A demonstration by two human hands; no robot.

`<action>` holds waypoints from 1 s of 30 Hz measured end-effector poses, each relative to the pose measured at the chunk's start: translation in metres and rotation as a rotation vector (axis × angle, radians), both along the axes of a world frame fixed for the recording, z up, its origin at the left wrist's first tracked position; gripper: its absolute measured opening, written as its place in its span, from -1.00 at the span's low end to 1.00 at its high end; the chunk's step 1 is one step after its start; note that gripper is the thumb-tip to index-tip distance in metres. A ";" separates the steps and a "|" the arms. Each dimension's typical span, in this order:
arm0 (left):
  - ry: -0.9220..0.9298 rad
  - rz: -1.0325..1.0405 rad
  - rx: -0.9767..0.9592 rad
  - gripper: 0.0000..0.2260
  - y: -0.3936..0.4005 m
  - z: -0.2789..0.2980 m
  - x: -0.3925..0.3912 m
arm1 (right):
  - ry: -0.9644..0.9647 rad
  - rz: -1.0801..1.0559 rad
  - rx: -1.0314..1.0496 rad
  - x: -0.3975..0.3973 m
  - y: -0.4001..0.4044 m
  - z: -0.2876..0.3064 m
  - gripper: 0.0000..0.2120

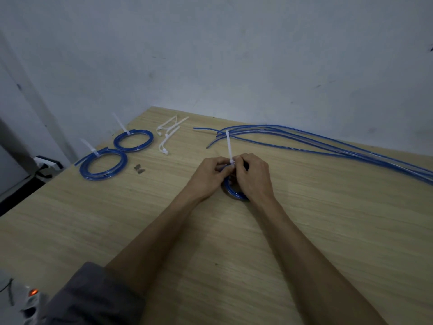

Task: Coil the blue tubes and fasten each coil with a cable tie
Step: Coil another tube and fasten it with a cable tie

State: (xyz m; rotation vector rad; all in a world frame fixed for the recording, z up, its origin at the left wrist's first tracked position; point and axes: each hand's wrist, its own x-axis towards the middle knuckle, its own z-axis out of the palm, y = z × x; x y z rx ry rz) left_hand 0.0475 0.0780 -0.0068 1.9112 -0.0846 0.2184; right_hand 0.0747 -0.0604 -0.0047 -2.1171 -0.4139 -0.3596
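A blue tube coil (pixel 234 193) lies on the wooden table (pixel 210 231) under both my hands. My left hand (pixel 208 177) grips the coil's far side. My right hand (pixel 254 177) pinches a white cable tie (pixel 229 146) at its head, and the tie's tail sticks up past my fingers. Most of the coil is hidden by my hands. Two tied coils lie at the left, one nearer (pixel 103 165) and one farther (pixel 133 140), each with a white tie tail standing up. Several straight blue tubes (pixel 316 143) lie across the table at the right.
Several loose white cable ties (pixel 167 134) lie between the tied coils and the straight tubes. A small dark clip-like piece (pixel 139 169) lies near the nearer tied coil. A grey wall stands behind the table. The table's left edge runs diagonally past the coils.
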 end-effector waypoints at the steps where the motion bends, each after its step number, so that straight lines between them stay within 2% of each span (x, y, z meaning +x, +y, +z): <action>1: -0.011 0.046 0.006 -0.84 -0.002 -0.002 0.001 | -0.002 0.014 -0.016 -0.001 0.000 0.000 -0.78; 5: -0.008 0.117 0.007 -0.81 -0.001 -0.006 0.001 | 0.000 0.044 -0.079 0.001 0.001 -0.003 -0.81; 9: -0.042 0.173 -0.037 -0.94 0.001 -0.001 -0.001 | 0.000 0.069 -0.091 0.001 0.000 -0.002 -0.87; 16: 0.049 0.129 -0.122 -0.91 0.013 0.005 -0.003 | 0.009 0.068 -0.160 -0.006 0.004 0.004 -0.88; 18: 0.022 0.137 -0.124 -0.88 0.015 0.005 -0.004 | 0.011 0.069 -0.165 -0.006 0.003 0.004 -0.90; 22: -0.083 0.149 -0.033 -0.90 0.015 0.008 -0.005 | 0.017 0.079 -0.142 -0.008 0.004 0.004 -0.75; 26: -0.109 0.189 -0.036 -0.92 0.014 0.007 -0.001 | -0.001 0.085 -0.136 -0.008 0.005 0.004 -0.73; 30: -0.145 0.240 -0.034 -0.89 0.015 0.012 0.000 | -0.014 0.111 -0.137 -0.005 0.005 0.001 -0.84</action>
